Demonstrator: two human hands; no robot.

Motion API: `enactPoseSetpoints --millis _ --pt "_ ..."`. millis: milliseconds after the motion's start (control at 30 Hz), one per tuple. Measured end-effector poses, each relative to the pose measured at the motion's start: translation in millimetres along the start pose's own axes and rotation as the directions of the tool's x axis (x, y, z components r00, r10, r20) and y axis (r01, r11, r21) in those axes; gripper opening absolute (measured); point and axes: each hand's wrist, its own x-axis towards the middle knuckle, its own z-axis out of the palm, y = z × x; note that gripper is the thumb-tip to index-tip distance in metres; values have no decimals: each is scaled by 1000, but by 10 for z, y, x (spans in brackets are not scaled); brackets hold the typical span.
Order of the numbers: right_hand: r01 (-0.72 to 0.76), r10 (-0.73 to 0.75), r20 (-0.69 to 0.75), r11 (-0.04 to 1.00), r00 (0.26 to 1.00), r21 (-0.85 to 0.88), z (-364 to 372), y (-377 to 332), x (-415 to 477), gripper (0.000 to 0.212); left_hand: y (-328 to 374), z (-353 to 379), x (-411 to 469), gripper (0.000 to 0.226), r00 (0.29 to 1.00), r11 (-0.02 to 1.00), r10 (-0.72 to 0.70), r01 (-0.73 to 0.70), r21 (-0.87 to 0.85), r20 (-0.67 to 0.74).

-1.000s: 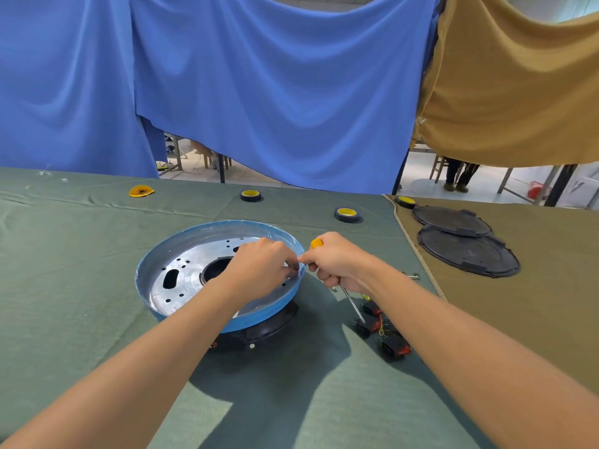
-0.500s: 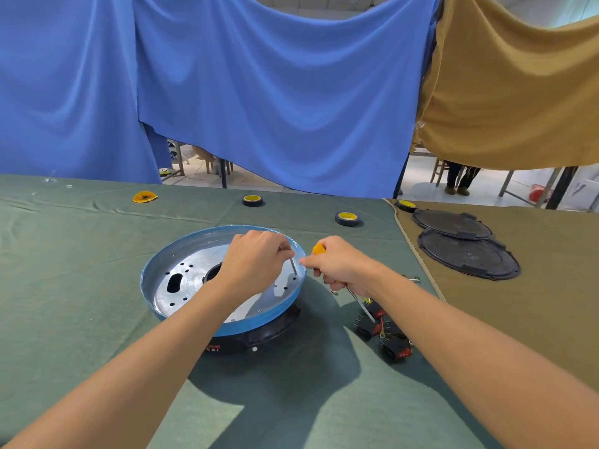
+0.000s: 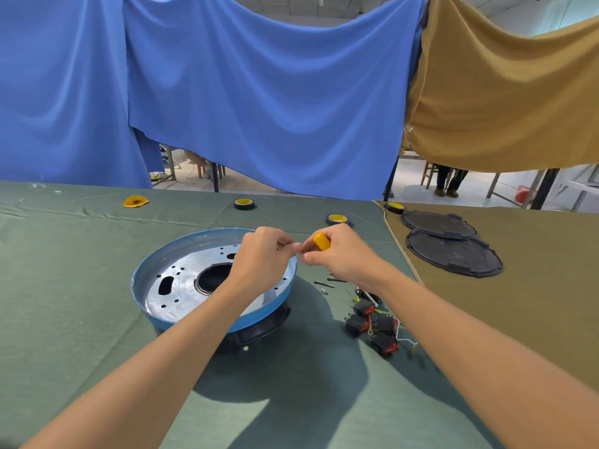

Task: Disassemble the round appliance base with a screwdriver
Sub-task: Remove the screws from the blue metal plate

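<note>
Here, the round base [image 3: 184, 296] sits on green cloth [image 3: 74, 319] before blue drapes [image 3: 259, 108].

The right hand [image 3: 343, 259] covers most of the screwdriver [image 3: 321, 241] — only its yellow handle end shows. The small part [image 3: 299, 252] pinched by the left hand [image 3: 262, 257] is too tiny to identify — that hand hides the right rim of the round appliance base [image 3: 168, 280].

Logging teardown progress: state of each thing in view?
round base: open side up, inside exposed
screwdriver: held in right hand, handle up
left hand: pinching small part at right fingertips
switches: loose on cloth, wired
black covers: lying flat, apart from base
tape rolls: lying flat
</note>
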Motion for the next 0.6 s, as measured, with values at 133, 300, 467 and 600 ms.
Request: enactPoseSetpoints --millis 133,300,467,600 --pt "-61 59 -20 992 998 -109 -10 89 21 0 -39 52 -14 32 998 998 -23 20 63 57" --pt "-209 226 1 904 974 -373 136 348 81 11 -222 5 -99 41 981 977 -94 58 206 167" --pt "-220 270 24 830 963 -513 363 418 92 11 -293 -117 -239 68 946 925 -120 -5 381 302" --pt "-230 259 -21 814 966 -533 417 418 74 15 -214 -251 -418 92 896 854 -227 -5 520 382"
